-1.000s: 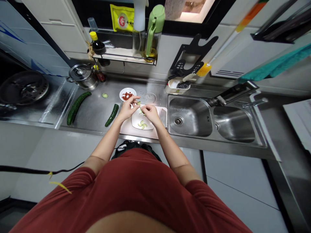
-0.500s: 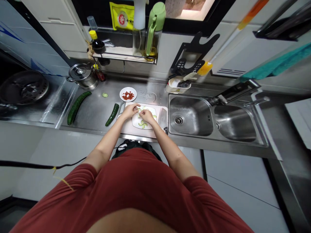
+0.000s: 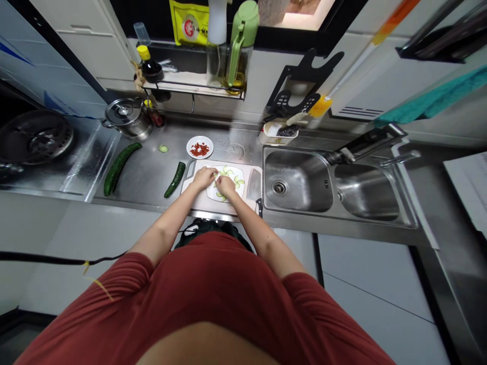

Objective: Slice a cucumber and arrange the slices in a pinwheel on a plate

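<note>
A white plate with several thin cucumber slices lies on a pale cutting board at the counter's front. My left hand rests at the plate's left rim with its fingertips on the slices. My right hand is low over the plate's near side, fingers pinched together on a slice. Whether either hand holds a slice is too small to tell. A knife lies on the board's right side.
A short cucumber piece, a long cucumber and one loose slice lie on the steel counter to the left. A small dish of red chilli sits behind the board. A lidded pot stands far left, a double sink to the right.
Both hands have come down and toward me, from above the plate's far edge to its near side. More slices now show on the plate's far half.
</note>
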`<state>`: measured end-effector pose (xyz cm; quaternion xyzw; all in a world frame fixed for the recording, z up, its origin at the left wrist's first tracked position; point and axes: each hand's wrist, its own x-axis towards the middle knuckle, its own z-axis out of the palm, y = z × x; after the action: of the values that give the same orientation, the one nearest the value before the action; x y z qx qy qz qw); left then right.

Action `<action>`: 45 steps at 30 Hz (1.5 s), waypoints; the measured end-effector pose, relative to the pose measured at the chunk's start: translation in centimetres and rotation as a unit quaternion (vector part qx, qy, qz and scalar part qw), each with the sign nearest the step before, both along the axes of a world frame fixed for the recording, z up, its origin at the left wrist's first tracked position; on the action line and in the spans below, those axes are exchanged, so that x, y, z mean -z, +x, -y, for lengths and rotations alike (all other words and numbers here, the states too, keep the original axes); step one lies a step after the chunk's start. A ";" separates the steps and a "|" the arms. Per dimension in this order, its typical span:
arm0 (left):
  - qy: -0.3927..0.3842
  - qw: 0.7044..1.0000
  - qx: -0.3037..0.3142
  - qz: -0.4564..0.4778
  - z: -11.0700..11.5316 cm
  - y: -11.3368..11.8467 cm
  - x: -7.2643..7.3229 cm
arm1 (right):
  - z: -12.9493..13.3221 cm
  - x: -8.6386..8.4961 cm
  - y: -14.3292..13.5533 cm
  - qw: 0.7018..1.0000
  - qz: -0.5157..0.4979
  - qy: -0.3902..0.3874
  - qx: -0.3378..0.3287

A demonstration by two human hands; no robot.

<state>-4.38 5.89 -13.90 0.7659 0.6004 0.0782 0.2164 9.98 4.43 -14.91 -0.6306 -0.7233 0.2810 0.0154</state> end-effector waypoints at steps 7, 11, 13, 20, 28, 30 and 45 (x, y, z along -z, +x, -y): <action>0.039 0.999 0.002 -0.037 0.7 0.1 0.2 | 1.3 -0.9 -0.4 0.998 0.046 0.037 -0.014; 0.054 0.998 0.016 -0.033 1.1 -0.3 0.1 | 1.6 -1.2 -0.1 0.995 0.057 0.081 -0.026; 0.053 0.998 0.033 -0.033 1.1 -0.5 0.1 | 1.8 -1.3 0.1 0.993 0.056 0.099 -0.036; 0.039 0.997 0.033 -0.055 0.9 -0.6 0.3 | 2.3 -0.5 0.5 0.991 0.046 0.099 -0.076; 0.037 0.999 0.013 -0.038 0.9 -0.6 0.6 | 2.3 -0.3 0.3 0.992 0.039 0.099 -0.070; 0.031 0.999 0.007 -0.035 0.8 -0.6 0.7 | 2.3 -0.5 0.4 0.992 0.039 0.097 -0.072; 0.048 0.998 -0.024 -0.033 1.2 -0.2 0.5 | 2.6 -0.8 0.5 0.990 0.065 0.097 -0.078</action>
<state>-4.61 4.67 -14.43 0.7628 0.6211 0.0867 0.1572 10.43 1.81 -14.14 -0.5848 -0.7935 0.1684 0.0075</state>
